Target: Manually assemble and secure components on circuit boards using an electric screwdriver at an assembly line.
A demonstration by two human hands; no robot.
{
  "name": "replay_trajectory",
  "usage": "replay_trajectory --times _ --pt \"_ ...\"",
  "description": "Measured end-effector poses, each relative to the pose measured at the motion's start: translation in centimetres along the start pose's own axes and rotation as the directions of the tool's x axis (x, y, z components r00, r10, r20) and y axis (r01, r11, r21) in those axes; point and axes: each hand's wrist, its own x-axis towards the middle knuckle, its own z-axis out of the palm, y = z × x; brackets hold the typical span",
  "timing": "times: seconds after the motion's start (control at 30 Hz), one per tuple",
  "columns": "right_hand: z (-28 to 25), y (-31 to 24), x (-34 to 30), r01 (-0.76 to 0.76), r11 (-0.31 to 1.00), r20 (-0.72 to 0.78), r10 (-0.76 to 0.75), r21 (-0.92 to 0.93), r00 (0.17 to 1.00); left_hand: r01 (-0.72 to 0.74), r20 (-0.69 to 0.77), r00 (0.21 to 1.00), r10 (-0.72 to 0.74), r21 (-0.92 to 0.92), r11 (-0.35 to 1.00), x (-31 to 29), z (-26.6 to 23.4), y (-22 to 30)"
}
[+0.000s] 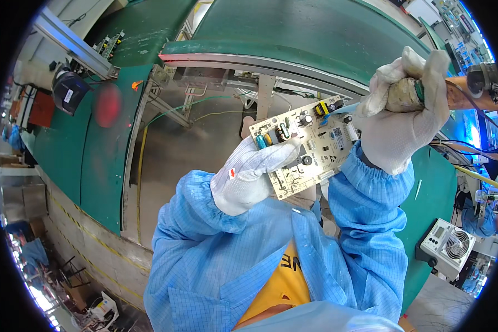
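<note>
My left hand, in a white glove with a small red mark, grips a cream circuit board along its near left side, thumb lying over the face. Capacitors, coils and a yellow transformer stand on the board, which is tilted in mid-air before my chest. Above its far right corner, my gloved right hand is closed round a stubby tool with a tape-wrapped handle. A thin light-blue tip runs from it toward the board's corner; whether it touches, I cannot tell. The tool's exact kind is unclear.
A green conveyor belt with a metal rail crosses ahead. Another green surface lies left, with a black scanner-like device near its edge. A white box with a fan stands right. A brown bar-like thing is beside my right hand.
</note>
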Motion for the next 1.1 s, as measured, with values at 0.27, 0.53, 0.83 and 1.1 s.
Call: replay_trajectory --times 0.27,0.53,0.83,1.1 --pt "-1.2 -0.4 0.7 0.012 0.999 0.081 -0.009 -0.034 0.997 0.037 -0.032 0.999 -0.038 -0.037 0.999 0.1 0.0 0.2" --pt "-0.7 -0.3 0.3 0.006 0.993 0.027 -0.002 -0.120 1.000 -0.231 0.047 0.972 0.228 0.073 0.970 -0.3 -0.5 -1.0" --pt "-0.9 0.0 0.4 -0.047 0.999 -0.010 0.047 -0.008 0.999 -0.021 -0.102 0.995 0.003 -0.181 0.983 -0.2 -0.8 -0.4" --pt "-1.2 -0.6 0.6 0.081 0.986 0.053 -0.074 -0.146 0.996 -0.018 -0.091 0.996 0.005 -0.146 0.989 0.2 0.0 0.2"
